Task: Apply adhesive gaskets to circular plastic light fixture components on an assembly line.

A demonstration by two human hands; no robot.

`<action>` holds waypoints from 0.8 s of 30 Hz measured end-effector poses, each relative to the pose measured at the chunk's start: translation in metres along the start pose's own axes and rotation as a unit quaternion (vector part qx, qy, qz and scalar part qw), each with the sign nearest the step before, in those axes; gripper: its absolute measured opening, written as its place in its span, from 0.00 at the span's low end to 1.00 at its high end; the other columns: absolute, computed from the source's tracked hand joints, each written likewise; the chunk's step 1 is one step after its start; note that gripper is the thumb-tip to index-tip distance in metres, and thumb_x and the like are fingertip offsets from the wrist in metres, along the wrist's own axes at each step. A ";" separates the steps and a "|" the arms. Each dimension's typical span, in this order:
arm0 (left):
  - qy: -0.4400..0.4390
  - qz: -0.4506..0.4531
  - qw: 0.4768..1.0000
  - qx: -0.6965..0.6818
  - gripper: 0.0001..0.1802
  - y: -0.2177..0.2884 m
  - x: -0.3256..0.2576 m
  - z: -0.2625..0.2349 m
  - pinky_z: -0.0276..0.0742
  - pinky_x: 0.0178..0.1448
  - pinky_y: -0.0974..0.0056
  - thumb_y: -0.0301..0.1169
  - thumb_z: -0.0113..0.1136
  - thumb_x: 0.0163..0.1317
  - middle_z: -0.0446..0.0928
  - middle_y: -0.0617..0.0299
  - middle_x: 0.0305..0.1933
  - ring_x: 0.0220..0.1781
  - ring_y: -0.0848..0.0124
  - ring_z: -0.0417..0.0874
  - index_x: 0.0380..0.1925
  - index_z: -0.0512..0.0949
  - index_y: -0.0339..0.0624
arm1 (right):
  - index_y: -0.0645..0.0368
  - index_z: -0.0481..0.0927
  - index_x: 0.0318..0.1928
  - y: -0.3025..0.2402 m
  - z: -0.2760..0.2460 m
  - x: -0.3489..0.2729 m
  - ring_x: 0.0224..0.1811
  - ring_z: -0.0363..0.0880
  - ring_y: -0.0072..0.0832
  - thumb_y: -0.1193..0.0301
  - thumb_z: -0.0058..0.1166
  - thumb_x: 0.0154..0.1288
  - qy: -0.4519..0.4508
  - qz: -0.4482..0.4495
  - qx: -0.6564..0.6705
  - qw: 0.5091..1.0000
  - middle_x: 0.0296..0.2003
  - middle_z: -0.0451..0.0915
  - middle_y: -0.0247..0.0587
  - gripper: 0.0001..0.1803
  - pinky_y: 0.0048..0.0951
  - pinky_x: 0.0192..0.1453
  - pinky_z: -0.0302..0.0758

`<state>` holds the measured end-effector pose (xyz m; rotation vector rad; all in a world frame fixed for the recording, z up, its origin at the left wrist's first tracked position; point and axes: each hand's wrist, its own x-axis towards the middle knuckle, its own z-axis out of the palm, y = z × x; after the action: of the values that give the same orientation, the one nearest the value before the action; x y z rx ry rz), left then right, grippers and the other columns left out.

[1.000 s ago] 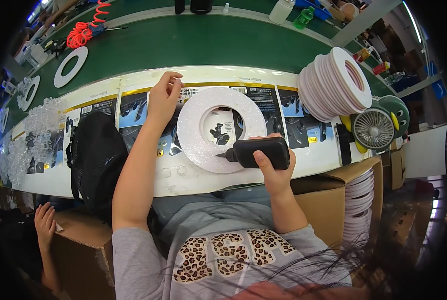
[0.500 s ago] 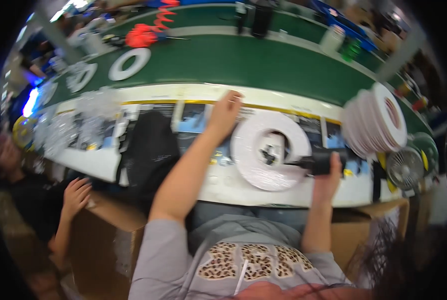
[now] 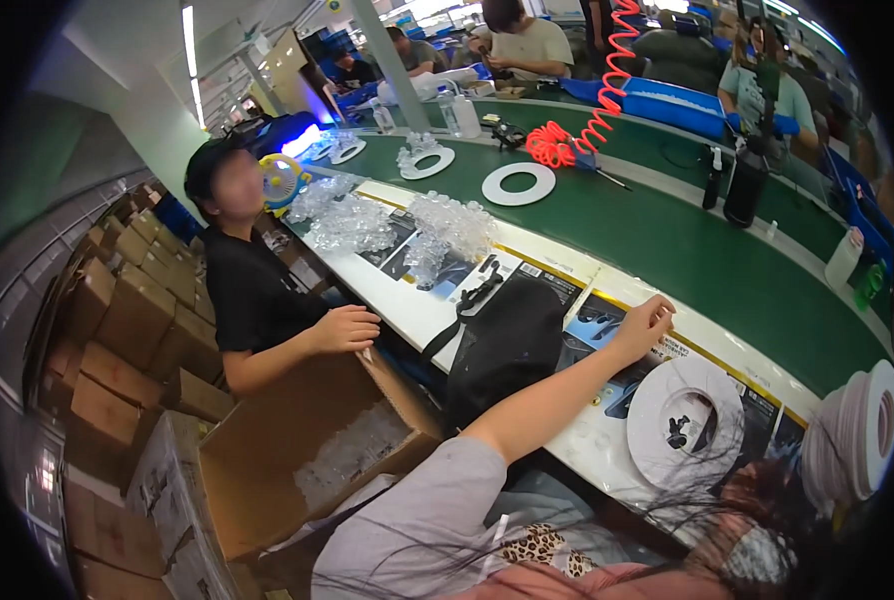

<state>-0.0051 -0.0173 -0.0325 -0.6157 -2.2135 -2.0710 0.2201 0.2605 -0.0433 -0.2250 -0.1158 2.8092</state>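
Observation:
My left hand hovers over the white worktable near the green belt, its fingers loosely bent and apart, with nothing visible in them. Just to its right lies a white ring with a shiny surface. A small black part shows inside the ring's hole. Strands of hair cover the area right of the ring, where my right hand is blurred and mostly hidden; its fingers and anything in them do not show. Left of my left forearm rests a black cloth-like bag. Printed cards lie along the table.
Clear plastic pieces are heaped on the table's left. A stack of white rings stands at the right. Beyond runs a green belt with another white ring and a red coiled hose. An opened cardboard box and a co-worker are at left.
The view has swung left and tilted, showing more of the co-worker and boxes. The right hand with its black cylinder has gone behind hair. The left hand stays over the table.

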 end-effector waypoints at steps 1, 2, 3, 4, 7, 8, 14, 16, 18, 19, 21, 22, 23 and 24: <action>0.003 -0.016 0.999 -0.038 0.06 -0.002 0.002 0.002 0.73 0.28 0.73 0.26 0.50 0.64 0.77 0.60 0.27 0.23 0.78 0.75 0.40 0.72 0.37 | 0.64 0.75 0.45 -0.001 0.000 -0.001 0.21 0.58 0.19 0.58 0.53 0.66 -0.010 0.003 0.018 1.000 0.28 0.70 0.35 0.20 0.19 0.25 0.57; 0.011 -0.025 0.996 -0.083 0.07 -0.004 0.004 0.003 0.73 0.28 0.73 0.27 0.50 0.65 0.78 0.58 0.29 0.23 0.78 0.76 0.40 0.73 0.37 | 0.64 0.75 0.45 -0.002 0.001 -0.003 0.21 0.58 0.19 0.58 0.53 0.66 -0.018 0.004 0.034 0.999 0.28 0.71 0.35 0.20 0.19 0.25 0.57; 0.008 -0.022 0.996 -0.082 0.07 -0.005 0.006 0.001 0.73 0.28 0.73 0.27 0.50 0.65 0.78 0.58 0.29 0.23 0.78 0.76 0.40 0.73 0.37 | 0.64 0.75 0.45 -0.003 0.002 -0.005 0.21 0.58 0.19 0.58 0.53 0.66 -0.020 0.002 0.036 0.999 0.28 0.71 0.35 0.20 0.19 0.25 0.57; 0.023 -0.027 0.995 -0.095 0.07 -0.006 0.008 -0.001 0.74 0.29 0.72 0.28 0.49 0.65 0.78 0.58 0.30 0.23 0.77 0.76 0.40 0.73 0.37 | 0.64 0.75 0.44 -0.003 0.002 -0.006 0.22 0.58 0.19 0.58 0.53 0.66 -0.020 0.000 0.032 0.999 0.28 0.71 0.35 0.20 0.19 0.25 0.57; 0.044 -0.010 0.993 -0.113 0.08 -0.020 0.012 -0.009 0.74 0.30 0.72 0.29 0.49 0.66 0.78 0.57 0.31 0.23 0.77 0.76 0.41 0.74 0.37 | 0.64 0.76 0.44 0.004 0.003 -0.010 0.22 0.59 0.20 0.58 0.54 0.66 -0.012 0.004 0.031 0.999 0.28 0.71 0.36 0.19 0.19 0.25 0.58; 0.058 -0.012 0.990 -0.130 0.08 -0.025 0.014 -0.012 0.74 0.28 0.72 0.29 0.49 0.66 0.78 0.57 0.29 0.22 0.76 0.76 0.40 0.73 0.37 | 0.64 0.75 0.44 0.004 0.000 -0.007 0.22 0.59 0.20 0.58 0.53 0.66 -0.091 0.026 0.007 0.995 0.28 0.71 0.36 0.20 0.19 0.25 0.58; 0.043 -0.102 0.949 -0.295 0.17 -0.008 0.034 -0.049 0.75 0.36 0.68 0.42 0.57 0.60 0.78 0.57 0.37 0.32 0.71 0.76 0.43 0.73 0.44 | 0.62 0.72 0.32 0.022 0.012 -0.011 0.22 0.60 0.21 0.55 0.53 0.64 -0.039 0.030 0.022 0.999 0.26 0.69 0.38 0.20 0.21 0.25 0.59; 0.007 -0.119 0.960 -0.255 0.15 0.045 0.031 -0.033 0.75 0.48 0.65 0.36 0.53 0.64 0.79 0.54 0.42 0.40 0.68 0.79 0.46 0.73 0.40 | 0.62 0.74 0.31 0.016 0.014 -0.011 0.21 0.59 0.21 0.55 0.51 0.64 -0.014 0.030 0.039 0.999 0.25 0.69 0.36 0.20 0.21 0.26 0.58; -0.080 -0.087 0.984 -0.134 0.17 0.101 0.009 -0.022 0.74 0.53 0.64 0.37 0.55 0.64 0.79 0.54 0.45 0.47 0.67 0.79 0.49 0.73 0.38 | 0.63 0.74 0.32 0.011 0.018 -0.010 0.21 0.59 0.21 0.53 0.52 0.64 -0.015 0.039 0.059 0.997 0.24 0.69 0.36 0.22 0.21 0.25 0.58; -0.132 -0.061 0.987 -0.071 0.18 0.124 -0.007 -0.018 0.73 0.55 0.64 0.37 0.56 0.63 0.78 0.55 0.46 0.49 0.67 0.79 0.50 0.73 0.38 | 0.63 0.74 0.32 0.012 0.023 -0.011 0.21 0.59 0.21 0.52 0.53 0.64 0.005 0.037 0.064 0.997 0.23 0.68 0.36 0.23 0.21 0.25 0.58; -0.224 -0.026 0.968 0.106 0.19 0.155 -0.046 -0.020 0.71 0.57 0.62 0.29 0.60 0.59 0.78 0.58 0.49 0.52 0.68 0.77 0.50 0.73 0.40 | 0.64 0.73 0.32 0.020 0.030 -0.011 0.21 0.59 0.20 0.52 0.52 0.64 0.022 0.034 0.063 0.997 0.22 0.67 0.35 0.23 0.20 0.25 0.58; -0.269 0.026 0.945 0.183 0.22 0.163 -0.062 -0.009 0.69 0.60 0.61 0.30 0.63 0.56 0.77 0.58 0.51 0.56 0.66 0.75 0.52 0.73 0.40 | 0.63 0.73 0.30 0.017 0.028 -0.009 0.20 0.58 0.19 0.52 0.52 0.64 0.018 0.058 0.084 0.995 0.22 0.67 0.34 0.23 0.20 0.25 0.57; -0.307 0.078 0.913 0.257 0.26 0.170 -0.075 -0.001 0.67 0.64 0.60 0.31 0.66 0.53 0.76 0.58 0.53 0.59 0.64 0.74 0.53 0.72 0.40 | 0.63 0.73 0.28 0.019 0.041 -0.013 0.19 0.58 0.18 0.52 0.52 0.64 0.045 0.043 0.074 0.995 0.21 0.67 0.32 0.23 0.20 0.24 0.56; -0.347 0.107 0.883 0.297 0.30 0.179 -0.084 0.013 0.63 0.66 0.58 0.33 0.69 0.51 0.74 0.57 0.55 0.62 0.62 0.71 0.55 0.71 0.41 | 0.63 0.72 0.28 0.015 0.046 -0.016 0.19 0.58 0.18 0.53 0.53 0.64 0.052 0.034 0.081 0.995 0.20 0.66 0.32 0.23 0.20 0.24 0.56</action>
<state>0.1322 -0.0213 0.1104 -1.5995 -2.7381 -1.0278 0.2226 0.2383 0.0028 -0.3424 0.1445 2.8493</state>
